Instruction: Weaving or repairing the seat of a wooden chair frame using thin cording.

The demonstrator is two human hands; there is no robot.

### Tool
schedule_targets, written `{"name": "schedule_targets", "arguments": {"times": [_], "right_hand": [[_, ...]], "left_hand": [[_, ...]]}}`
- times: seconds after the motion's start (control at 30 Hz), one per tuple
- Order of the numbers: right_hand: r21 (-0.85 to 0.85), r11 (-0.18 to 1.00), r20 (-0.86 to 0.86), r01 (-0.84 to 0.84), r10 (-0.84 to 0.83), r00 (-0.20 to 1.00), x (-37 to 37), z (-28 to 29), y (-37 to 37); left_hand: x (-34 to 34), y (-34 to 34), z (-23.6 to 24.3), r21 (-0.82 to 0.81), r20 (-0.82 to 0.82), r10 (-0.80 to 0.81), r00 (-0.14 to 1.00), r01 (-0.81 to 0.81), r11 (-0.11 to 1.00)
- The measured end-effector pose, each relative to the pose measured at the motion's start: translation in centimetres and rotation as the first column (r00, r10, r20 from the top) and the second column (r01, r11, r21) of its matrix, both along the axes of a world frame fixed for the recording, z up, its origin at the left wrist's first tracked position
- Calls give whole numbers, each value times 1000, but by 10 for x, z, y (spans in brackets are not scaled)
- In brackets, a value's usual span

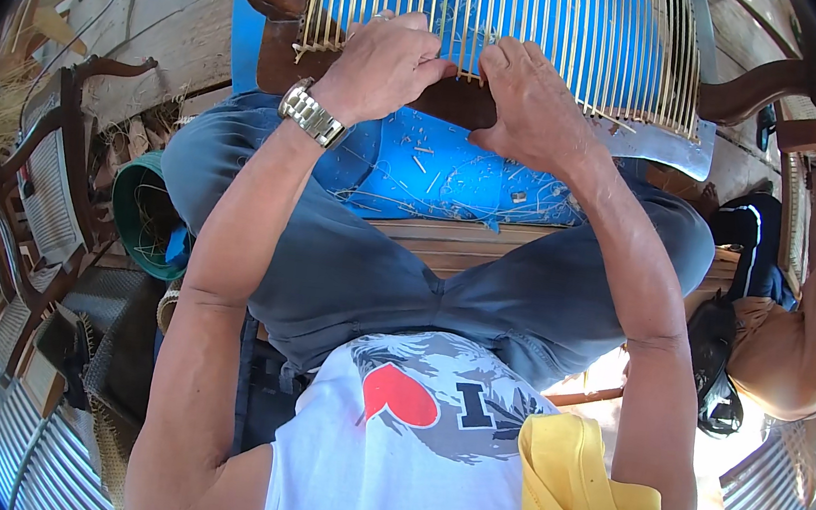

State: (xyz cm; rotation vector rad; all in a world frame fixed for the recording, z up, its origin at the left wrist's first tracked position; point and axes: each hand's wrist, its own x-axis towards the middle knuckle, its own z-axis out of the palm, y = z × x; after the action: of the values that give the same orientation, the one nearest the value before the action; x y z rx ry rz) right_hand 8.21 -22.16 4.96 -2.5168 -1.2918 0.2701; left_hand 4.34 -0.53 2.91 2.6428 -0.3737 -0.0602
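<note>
A wooden chair frame (471,101) lies across my lap, strung with many pale, parallel cane strands (546,19). My left hand (384,66) is closed at the near rail, its fingers curled over the strands and its thumb pointing right. Close beside it, my right hand (536,103) has its fingers bent onto the strand ends at the rail, while its thumb rests lower against the wood. A strand seems pinched between the two hands, though the fingertips are partly hidden. Short cane ends stick out along the near rail.
Below the frame is a blue sheet (437,173) littered with cane scraps. Chairs with cane panels (52,199) and a green bucket (136,214) stand at left. Another person (780,343) sits at right near a black bag (707,365). Yellow cloth (583,487) hangs over my chest.
</note>
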Motion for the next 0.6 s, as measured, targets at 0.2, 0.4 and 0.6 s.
{"name": "schedule_targets", "arguments": {"times": [0.2, 0.4, 0.6], "right_hand": [[107, 994, 25, 8, -11, 1000, -2, 2, -21], [285, 921, -69, 267, -258, 964, 10, 2, -100], [185, 942, 203, 278, -314, 928, 12, -30, -117]], "left_hand": [[4, -5, 1, 44, 58, -16, 998, 14, 999], [1, -9, 27, 318, 153, 94, 984, -139, 938], [11, -84, 39, -158, -9, -37, 999, 35, 987]]}}
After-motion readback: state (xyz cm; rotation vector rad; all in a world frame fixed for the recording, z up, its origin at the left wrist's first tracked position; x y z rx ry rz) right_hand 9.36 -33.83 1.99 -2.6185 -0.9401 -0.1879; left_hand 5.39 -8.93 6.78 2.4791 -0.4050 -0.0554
